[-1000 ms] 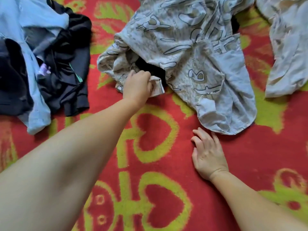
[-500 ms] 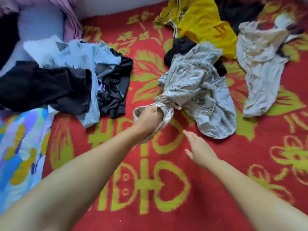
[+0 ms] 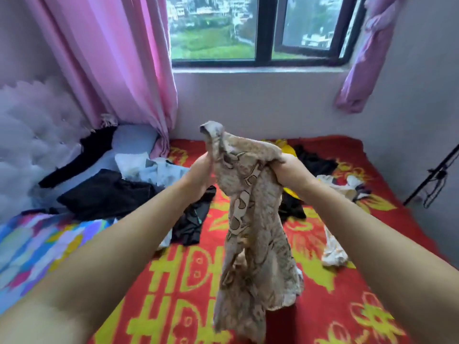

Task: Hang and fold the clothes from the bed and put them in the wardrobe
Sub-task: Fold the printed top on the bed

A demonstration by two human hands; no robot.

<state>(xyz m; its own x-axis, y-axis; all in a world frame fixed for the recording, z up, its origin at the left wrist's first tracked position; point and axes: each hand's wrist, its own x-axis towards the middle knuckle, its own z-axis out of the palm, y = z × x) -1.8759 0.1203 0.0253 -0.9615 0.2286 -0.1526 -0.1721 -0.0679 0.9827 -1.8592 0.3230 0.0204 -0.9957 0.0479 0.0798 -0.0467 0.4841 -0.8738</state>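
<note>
A beige patterned garment (image 3: 253,234) hangs in the air above the bed, bunched at the top and trailing down. My left hand (image 3: 198,173) grips its upper left part. On the right, my right hand (image 3: 289,170) holds the upper edge, fingers curled into the cloth. Below lies the red and yellow bedspread (image 3: 323,281). On it lie more clothes: a pile of black and pale blue garments (image 3: 116,187) at the left, a yellow garment (image 3: 288,150) behind my right hand, and a white garment (image 3: 332,247) at the right.
A padded headboard (image 3: 32,145) stands at the left with a pink curtain (image 3: 111,63) beside it. A window (image 3: 258,28) is in the far wall. A colourful pillow or sheet (image 3: 37,244) lies at the near left. A black stand (image 3: 432,177) leans by the right wall.
My left hand has lifted the beige garment off the bed. My right hand left the bedspread and took hold of the garment's top. My view rose from the bed to the room.
</note>
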